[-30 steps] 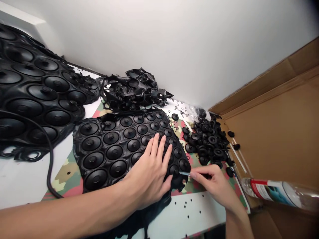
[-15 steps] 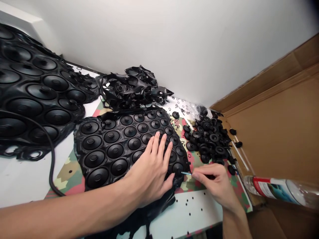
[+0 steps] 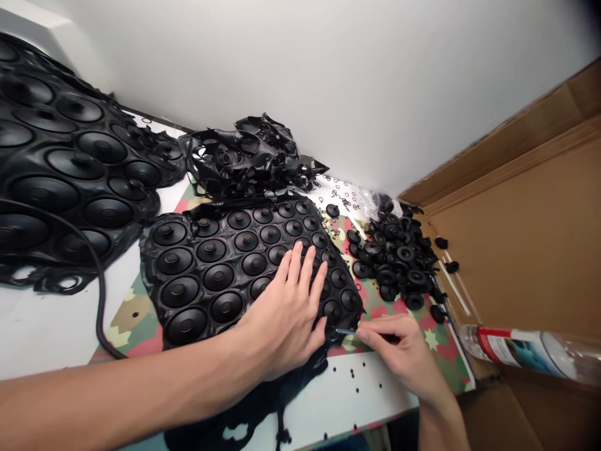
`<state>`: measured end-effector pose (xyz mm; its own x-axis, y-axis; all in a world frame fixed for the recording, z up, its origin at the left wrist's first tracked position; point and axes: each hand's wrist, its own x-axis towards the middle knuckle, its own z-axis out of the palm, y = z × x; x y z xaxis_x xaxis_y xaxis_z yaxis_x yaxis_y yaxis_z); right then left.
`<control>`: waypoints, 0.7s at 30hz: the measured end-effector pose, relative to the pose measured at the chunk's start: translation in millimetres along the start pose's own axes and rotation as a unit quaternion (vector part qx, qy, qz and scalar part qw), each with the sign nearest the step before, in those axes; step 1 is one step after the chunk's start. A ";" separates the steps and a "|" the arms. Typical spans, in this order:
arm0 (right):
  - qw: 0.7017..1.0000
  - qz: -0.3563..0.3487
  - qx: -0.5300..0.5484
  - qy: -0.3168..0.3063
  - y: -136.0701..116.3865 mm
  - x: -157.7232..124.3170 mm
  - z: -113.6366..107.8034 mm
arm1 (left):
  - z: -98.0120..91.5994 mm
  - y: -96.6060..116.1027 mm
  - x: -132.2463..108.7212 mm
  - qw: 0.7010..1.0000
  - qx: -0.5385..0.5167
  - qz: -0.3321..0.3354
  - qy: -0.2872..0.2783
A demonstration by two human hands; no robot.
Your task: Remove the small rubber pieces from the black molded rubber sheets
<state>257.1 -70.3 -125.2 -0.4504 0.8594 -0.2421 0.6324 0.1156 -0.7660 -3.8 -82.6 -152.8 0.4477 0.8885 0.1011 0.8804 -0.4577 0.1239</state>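
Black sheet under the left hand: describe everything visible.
The black sheet looks rubbery and glossy, with rows of round discs, many with a raised centre. Its edges are ragged, with a holed flap on the near side. It lies roughly flat on a camouflage mat. The left hand rests spread on it, hiding some discs; the right hand holds a thin tool with its tip at the near right edge, contact unclear.

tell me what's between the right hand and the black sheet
In the head view, a slim tool held by the right hand bridges the gap to the black sheet, over the patterned surface.
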 end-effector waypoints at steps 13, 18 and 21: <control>0.995 0.029 -0.092 0.020 0.1 -7.7 0.5 | -3.2 -0.8 0.3 1.000 0.004 -0.002 -0.013; 0.993 0.019 -0.111 0.037 -1.1 -10.3 1.5 | -2.4 -1.8 0.3 1.000 -0.011 0.000 -0.007; 0.989 0.002 -0.140 0.052 -0.7 -11.8 0.9 | -2.6 -2.2 0.0 1.000 -0.016 0.000 -0.005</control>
<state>261.4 -80.9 -122.3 -0.3899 0.9049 -0.1710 0.7905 0.2336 -0.5661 -6.1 -81.7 -150.5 0.4492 0.8887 0.0919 0.8750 -0.4583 0.1559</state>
